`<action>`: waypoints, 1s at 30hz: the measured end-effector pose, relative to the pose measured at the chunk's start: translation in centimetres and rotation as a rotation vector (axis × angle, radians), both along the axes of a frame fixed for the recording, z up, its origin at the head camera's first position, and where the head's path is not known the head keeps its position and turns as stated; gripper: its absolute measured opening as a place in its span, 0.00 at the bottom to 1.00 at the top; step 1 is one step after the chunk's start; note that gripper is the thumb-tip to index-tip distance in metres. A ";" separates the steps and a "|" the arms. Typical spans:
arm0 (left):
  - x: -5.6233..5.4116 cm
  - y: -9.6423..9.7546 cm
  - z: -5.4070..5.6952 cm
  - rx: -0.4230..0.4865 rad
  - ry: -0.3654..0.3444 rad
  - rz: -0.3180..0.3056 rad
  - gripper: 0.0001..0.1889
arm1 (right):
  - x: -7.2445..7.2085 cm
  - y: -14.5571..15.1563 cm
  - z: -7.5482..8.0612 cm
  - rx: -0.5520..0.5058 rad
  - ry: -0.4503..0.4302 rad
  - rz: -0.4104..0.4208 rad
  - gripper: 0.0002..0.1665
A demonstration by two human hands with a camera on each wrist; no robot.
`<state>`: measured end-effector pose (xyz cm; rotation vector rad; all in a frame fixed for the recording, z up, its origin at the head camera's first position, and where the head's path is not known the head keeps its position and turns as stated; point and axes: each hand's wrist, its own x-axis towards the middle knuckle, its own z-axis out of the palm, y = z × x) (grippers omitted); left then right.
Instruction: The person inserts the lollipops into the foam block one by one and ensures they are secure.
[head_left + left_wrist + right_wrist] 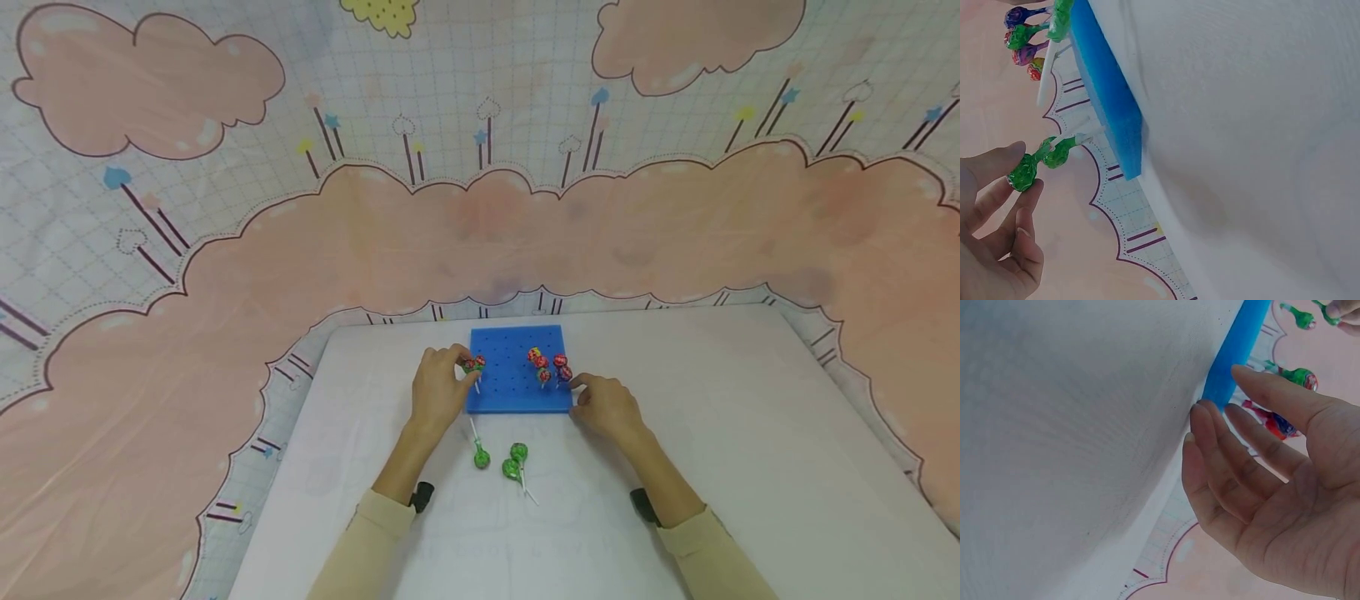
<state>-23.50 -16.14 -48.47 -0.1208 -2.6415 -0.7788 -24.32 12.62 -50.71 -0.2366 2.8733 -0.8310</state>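
Note:
My left hand [438,393] pinches a green-wrapped lollipop [1022,174] by its head, at the left side of a blue board with small holes [510,402]. Just beyond it, another green-wrapped lollipop [1057,154] stands at the board, its stick pointing down. My right hand [611,408] is at the board's right front corner. In the right wrist view its fingertips [1202,412] touch that corner, with the fingers loosely bent and apart. Several red, yellow and purple lollipops [542,362] stand upright on the right half of the board.
In front of the board, a green lollipop [482,459] lies on the white table [735,417]. To its right lie two more green lollipops [512,470] with their sticks crossing. A patterned cloth [480,242] hangs behind the table.

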 end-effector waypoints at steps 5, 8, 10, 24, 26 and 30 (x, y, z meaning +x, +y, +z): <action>-0.2 0.0 -0.3 0.001 0.001 -0.011 0.14 | 0.0 0.0 -0.1 -0.004 -0.006 -0.011 0.24; -0.3 0.0 -0.4 -0.015 0.010 -0.016 0.14 | 0.0 0.0 -0.1 -0.005 -0.010 -0.015 0.24; -0.4 0.0 -0.6 -0.029 0.016 -0.019 0.14 | 0.0 -0.1 -0.1 -0.004 -0.011 -0.015 0.24; -0.6 0.1 -1.4 -0.029 0.024 -0.037 0.14 | -0.1 -0.2 0.0 -0.003 -0.022 -0.026 0.23; -0.6 0.1 -1.5 -0.033 0.026 -0.039 0.14 | -0.1 -0.2 0.0 -0.002 -0.024 -0.026 0.23; -0.7 0.1 -1.6 -0.034 0.024 -0.045 0.15 | -0.1 -0.1 -0.1 -0.006 -0.029 -0.024 0.23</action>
